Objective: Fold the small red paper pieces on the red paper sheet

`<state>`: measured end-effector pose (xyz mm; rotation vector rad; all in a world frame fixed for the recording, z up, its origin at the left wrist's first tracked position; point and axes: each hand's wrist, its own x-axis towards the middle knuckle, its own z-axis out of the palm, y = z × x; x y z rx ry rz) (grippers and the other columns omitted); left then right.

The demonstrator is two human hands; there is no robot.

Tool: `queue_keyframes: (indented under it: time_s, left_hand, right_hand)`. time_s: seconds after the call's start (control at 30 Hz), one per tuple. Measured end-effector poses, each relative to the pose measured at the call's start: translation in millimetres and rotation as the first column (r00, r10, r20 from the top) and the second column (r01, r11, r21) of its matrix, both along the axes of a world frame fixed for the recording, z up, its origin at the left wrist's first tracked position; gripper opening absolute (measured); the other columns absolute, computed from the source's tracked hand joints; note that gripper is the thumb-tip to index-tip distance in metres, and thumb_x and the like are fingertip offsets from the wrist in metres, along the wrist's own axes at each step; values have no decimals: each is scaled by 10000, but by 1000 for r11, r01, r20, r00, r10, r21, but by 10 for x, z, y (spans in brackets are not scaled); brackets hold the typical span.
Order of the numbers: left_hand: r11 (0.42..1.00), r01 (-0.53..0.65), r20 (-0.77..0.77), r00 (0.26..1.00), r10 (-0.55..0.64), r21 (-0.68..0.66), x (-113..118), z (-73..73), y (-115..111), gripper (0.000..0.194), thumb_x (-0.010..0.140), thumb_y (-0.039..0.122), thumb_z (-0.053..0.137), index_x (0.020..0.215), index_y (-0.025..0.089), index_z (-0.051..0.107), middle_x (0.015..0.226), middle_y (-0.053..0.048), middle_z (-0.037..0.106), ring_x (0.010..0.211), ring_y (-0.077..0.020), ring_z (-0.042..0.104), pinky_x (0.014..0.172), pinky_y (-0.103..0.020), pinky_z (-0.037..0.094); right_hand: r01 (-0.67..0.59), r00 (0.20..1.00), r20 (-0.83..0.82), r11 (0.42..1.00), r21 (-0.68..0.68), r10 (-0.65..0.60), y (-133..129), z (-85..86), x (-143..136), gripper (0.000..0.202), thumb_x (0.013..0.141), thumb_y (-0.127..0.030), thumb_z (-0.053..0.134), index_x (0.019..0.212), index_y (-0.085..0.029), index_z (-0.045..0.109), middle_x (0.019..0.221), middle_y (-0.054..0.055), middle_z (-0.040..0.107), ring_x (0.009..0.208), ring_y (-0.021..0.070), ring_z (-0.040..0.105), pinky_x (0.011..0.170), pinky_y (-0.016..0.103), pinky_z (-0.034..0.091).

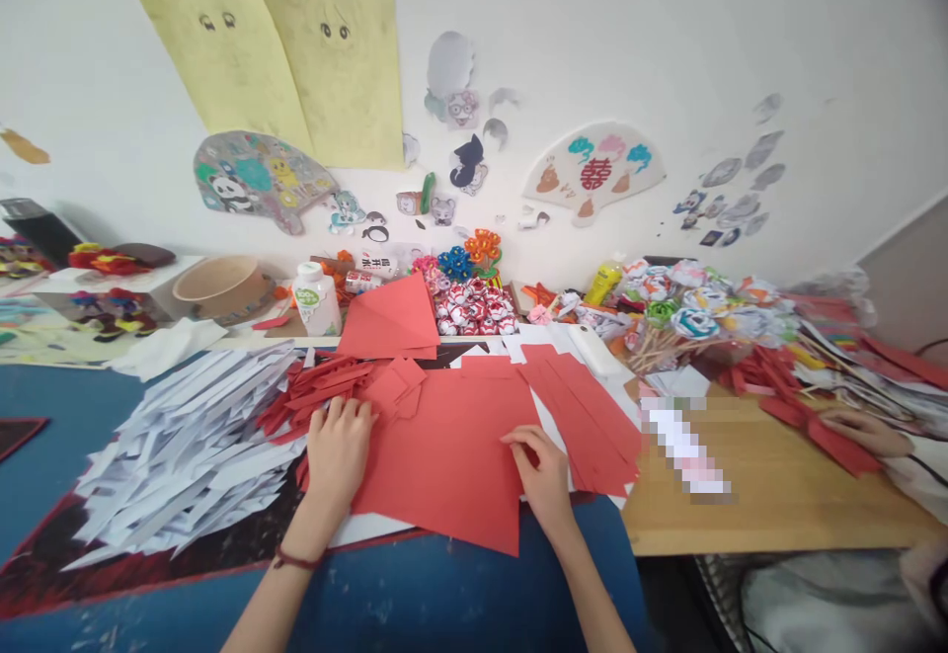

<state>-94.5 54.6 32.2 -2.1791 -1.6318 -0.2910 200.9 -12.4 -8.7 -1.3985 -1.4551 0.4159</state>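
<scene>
A large red paper sheet [444, 455] lies in front of me on top of other paper. My right hand [544, 475] is at its right edge, thumb and forefinger pinched together on the sheet. My left hand [341, 446] rests palm down at the sheet's left side, fingers bent and slightly apart, with no held item visible. Just beyond its fingertips are small red paper squares [400, 386] and a heap of folded red paper strips [318, 388]. Longer red paper pieces [582, 416] lie fanned to the right of the sheet.
A big pile of folded white paper strips [199, 446] covers the left side. Behind stand a white bottle [317, 299], a red paper stack [392, 317] and paper flowers [474, 307]. At the right, another person's hand [866, 433] touches red paper over a wooden table [777, 505].
</scene>
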Motion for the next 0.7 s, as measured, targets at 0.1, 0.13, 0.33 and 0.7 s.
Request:
queue_keyframes:
  time_s: [0.1, 0.13, 0.33, 0.7]
  left_hand:
    - [1000, 29, -72, 997, -28, 3, -32, 14, -6, 250, 921, 124, 407, 866, 150, 650, 838, -118, 657, 901, -293, 548, 803, -426, 363]
    - [998, 54, -83, 995, -53, 17, -12, 19, -22, 270, 918, 94, 387, 883, 146, 650, 847, -117, 659, 902, -287, 550, 815, -426, 369]
    - [859, 455, -21, 886, -463, 235, 447, -86, -226, 328, 941, 47, 352, 1120, 122, 616, 1014, -105, 689, 976, -241, 581, 896, -408, 379]
    - [818, 575, 272, 783, -559, 26, 710, -226, -342, 217, 957, 132, 460, 995, 200, 663, 1181, -42, 678, 1052, -210, 555, 906, -379, 369]
  right_hand:
    - [25, 999, 24, 999, 23, -26, -10, 30, -35, 218, 915, -184, 472, 855, -214, 680, 907, 56, 668, 868, 201, 642, 787, 338, 529]
    - [34, 998, 52, 999, 42, -37, -13, 48, -60, 216, 922, -185, 467, 898, -217, 679, 936, 62, 663, 895, 205, 639, 804, 345, 531]
    - [-48, 896, 443, 986, 160, -28, 6, 217, -247, 383, 954, -196, 464, 1325, -265, 534, 1322, 106, 534, 1236, 262, 502, 1005, 448, 467]
    - [-255, 806, 555, 967, 7, 208, -8, 108, -94, 253, 983, -117, 384, 893, -178, 612, 852, 73, 637, 794, 201, 571, 719, 351, 482]
